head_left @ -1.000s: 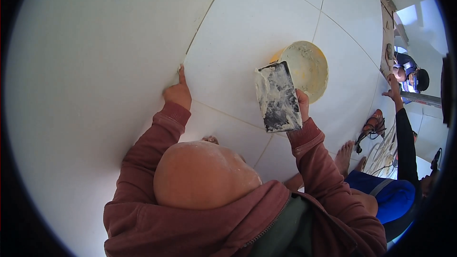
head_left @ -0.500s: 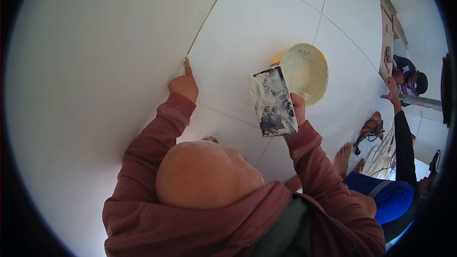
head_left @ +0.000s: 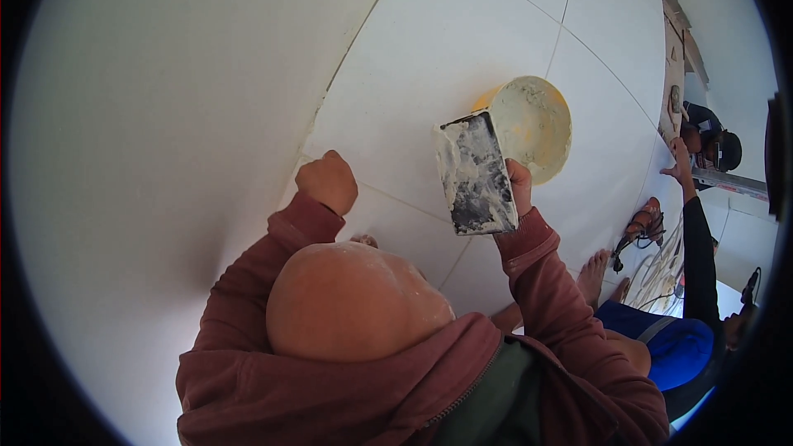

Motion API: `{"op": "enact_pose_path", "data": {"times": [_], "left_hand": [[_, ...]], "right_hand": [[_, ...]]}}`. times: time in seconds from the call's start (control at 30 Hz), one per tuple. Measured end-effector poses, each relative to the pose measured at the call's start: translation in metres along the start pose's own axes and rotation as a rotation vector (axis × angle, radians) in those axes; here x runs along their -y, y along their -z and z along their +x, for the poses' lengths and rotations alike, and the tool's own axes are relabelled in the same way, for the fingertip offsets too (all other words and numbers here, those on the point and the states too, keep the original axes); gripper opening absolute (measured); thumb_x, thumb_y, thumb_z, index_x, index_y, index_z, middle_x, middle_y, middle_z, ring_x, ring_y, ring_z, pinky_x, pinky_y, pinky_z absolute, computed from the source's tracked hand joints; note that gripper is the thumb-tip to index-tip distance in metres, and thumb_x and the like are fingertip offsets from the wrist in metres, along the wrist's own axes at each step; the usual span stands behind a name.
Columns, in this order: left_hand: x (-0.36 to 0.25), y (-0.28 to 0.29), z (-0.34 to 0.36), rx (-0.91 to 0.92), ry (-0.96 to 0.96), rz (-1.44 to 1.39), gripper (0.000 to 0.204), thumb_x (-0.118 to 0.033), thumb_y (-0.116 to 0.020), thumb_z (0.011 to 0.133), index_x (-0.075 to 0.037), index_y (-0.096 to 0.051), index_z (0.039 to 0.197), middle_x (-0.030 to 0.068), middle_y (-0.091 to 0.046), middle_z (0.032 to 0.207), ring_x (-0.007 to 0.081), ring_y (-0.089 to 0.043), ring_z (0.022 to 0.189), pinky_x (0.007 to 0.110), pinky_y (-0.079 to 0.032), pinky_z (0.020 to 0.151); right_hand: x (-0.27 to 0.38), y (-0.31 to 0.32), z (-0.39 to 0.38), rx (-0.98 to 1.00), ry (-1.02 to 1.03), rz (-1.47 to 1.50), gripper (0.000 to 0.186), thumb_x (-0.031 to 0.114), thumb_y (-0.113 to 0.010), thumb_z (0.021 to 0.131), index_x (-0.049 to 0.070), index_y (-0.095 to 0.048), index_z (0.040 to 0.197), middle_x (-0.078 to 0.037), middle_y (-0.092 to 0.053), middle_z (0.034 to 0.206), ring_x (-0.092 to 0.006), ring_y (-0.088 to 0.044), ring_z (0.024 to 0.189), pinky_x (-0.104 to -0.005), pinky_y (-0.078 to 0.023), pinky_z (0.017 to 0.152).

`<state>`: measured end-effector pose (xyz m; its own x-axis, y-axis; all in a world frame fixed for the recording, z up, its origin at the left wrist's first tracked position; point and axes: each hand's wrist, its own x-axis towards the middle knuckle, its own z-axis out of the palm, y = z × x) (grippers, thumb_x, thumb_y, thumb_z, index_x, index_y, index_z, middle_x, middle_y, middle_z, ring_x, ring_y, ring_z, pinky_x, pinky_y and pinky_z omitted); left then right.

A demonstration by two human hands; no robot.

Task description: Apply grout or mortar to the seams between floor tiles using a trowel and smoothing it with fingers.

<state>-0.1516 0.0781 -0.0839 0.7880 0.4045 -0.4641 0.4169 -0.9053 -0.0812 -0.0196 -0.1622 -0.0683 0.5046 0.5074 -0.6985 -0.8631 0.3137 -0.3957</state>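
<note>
My right hand [head_left: 519,185] grips a black rectangular float [head_left: 477,175] at its right edge. Whitish paste is smeared over the float's upturned face. Just beyond it, a round yellow bucket [head_left: 481,102] with the same pale paste inside stands on the white tiles, its near side partly covered by the float. My left hand [head_left: 328,182] is curled into a fist, low beside the seam [head_left: 315,116] where the floor meets the wall. I see its back; the curled fingertips are hidden. Pale filler shows along the seam ahead of it.
The pale wall [head_left: 165,132] rises along my left. A person in blue shorts [head_left: 661,343] is at the right, one arm stretched forward. Near that person's bare foot [head_left: 592,277] lie an orange corded tool [head_left: 644,223] and cables [head_left: 658,277]. Another person in a dark cap [head_left: 727,150] is farther off.
My left hand has drawn back toward me along the seam, and its outstretched index finger has curled in. My right hand and the float have hardly moved.
</note>
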Motion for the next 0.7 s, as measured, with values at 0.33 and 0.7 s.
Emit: {"op": "enact_pose_path", "data": {"times": [0.33, 0.7], "left_hand": [[0.016, -0.022, 0.002, 0.093, 0.014, 0.08, 0.06, -0.016, -0.046, 0.075, -0.003, -0.031, 0.132, 0.0113, -0.06, 0.066, 0.0244, -0.059, 0.054, 0.04, -0.046, 0.048], [0.009, 0.019, 0.036, 0.063, 0.12, -0.048, 0.075, -0.014, -0.047, 0.074, -0.006, -0.01, 0.138, 0.0117, -0.061, 0.068, 0.0237, -0.059, 0.055, 0.037, -0.047, 0.052]], "right_hand": [[0.002, -0.005, -0.002, -0.063, -0.007, 0.012, 0.025, 0.011, -0.039, 0.064, -0.002, -0.056, 0.078, -0.01, -0.058, 0.071, -0.0214, -0.057, 0.062, -0.0316, -0.05, 0.063], [-0.006, 0.024, 0.013, 0.158, -0.069, 0.006, 0.042, 0.021, -0.041, 0.074, -0.004, -0.053, 0.105, -0.015, -0.062, 0.093, -0.0262, -0.062, 0.078, -0.0378, -0.052, 0.072]]}}
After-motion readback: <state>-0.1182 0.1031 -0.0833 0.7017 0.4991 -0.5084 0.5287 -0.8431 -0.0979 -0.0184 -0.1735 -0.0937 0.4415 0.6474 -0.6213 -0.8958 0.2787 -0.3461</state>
